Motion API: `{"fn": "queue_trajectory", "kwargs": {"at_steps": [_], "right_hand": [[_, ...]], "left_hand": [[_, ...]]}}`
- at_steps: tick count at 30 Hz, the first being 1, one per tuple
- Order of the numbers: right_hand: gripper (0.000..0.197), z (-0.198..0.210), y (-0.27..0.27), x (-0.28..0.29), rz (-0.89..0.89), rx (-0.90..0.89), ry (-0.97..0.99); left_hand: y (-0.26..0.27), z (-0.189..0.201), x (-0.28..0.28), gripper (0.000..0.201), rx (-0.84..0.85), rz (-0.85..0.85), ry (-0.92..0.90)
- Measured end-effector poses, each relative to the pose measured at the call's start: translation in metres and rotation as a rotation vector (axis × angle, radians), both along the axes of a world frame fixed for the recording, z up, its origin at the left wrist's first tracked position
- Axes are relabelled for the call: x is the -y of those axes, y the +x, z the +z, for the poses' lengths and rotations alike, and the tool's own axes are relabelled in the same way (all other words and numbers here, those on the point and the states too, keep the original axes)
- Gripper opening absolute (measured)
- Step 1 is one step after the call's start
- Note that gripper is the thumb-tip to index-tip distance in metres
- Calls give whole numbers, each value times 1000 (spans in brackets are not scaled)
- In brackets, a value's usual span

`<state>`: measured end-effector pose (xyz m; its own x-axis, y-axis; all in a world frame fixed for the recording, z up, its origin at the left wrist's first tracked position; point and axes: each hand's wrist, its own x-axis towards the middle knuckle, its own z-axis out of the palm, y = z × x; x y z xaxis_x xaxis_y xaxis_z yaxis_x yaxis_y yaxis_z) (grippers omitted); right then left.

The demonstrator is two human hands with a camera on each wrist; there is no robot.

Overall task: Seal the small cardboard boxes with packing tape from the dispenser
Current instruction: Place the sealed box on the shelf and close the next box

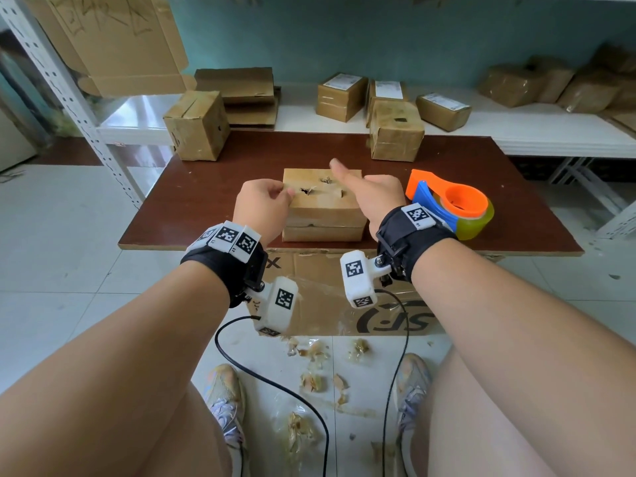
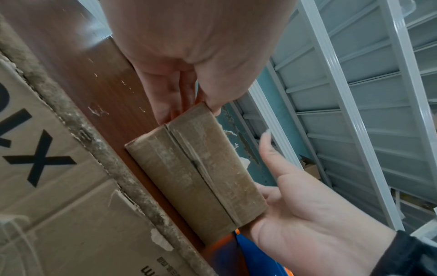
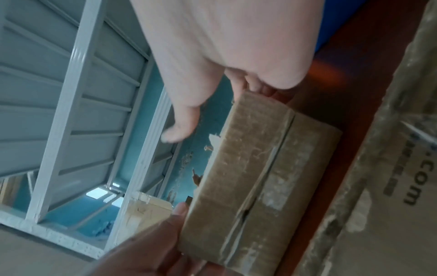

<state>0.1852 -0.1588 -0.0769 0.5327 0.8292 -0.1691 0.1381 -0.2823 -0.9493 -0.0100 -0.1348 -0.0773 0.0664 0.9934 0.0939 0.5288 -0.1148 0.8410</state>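
Observation:
A small worn cardboard box lies on the dark brown table, its top seam torn and untaped. My left hand pinches the box's left top edge, thumb on the lid and fingers down the end face. Against the box's right end rests my right hand, its fingers touching that face while the thumb sticks up free above the lid. Just right of that hand, the orange and blue tape dispenser with a yellowish roll lies on the table, held by nobody.
Two more brown boxes stand at the table's far edge. A white shelf behind carries several taped parcels. A flattened carton leans under the table's near edge, and tape scraps litter the tiled floor.

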Motion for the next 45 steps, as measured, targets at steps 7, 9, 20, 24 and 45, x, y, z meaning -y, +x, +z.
{"fn": "queue_trajectory", "kwargs": {"at_steps": [7, 9, 20, 24, 45], "right_hand": [[82, -4, 12, 10, 16, 133, -5], [60, -1, 15, 11, -14, 126, -5], [85, -7, 14, 26, -25, 166, -43], [56, -3, 19, 24, -47, 194, -41], [57, 9, 6, 26, 71, 244, -132]], "left_hand": [[13, -3, -4, 26, -31, -20, -11], [16, -2, -2, 27, -25, -21, -15], [39, 0, 6, 28, -120, 32, -48], [41, -1, 12, 28, -153, 14, -29], [57, -9, 33, 74, 113, 17, -149]]}}
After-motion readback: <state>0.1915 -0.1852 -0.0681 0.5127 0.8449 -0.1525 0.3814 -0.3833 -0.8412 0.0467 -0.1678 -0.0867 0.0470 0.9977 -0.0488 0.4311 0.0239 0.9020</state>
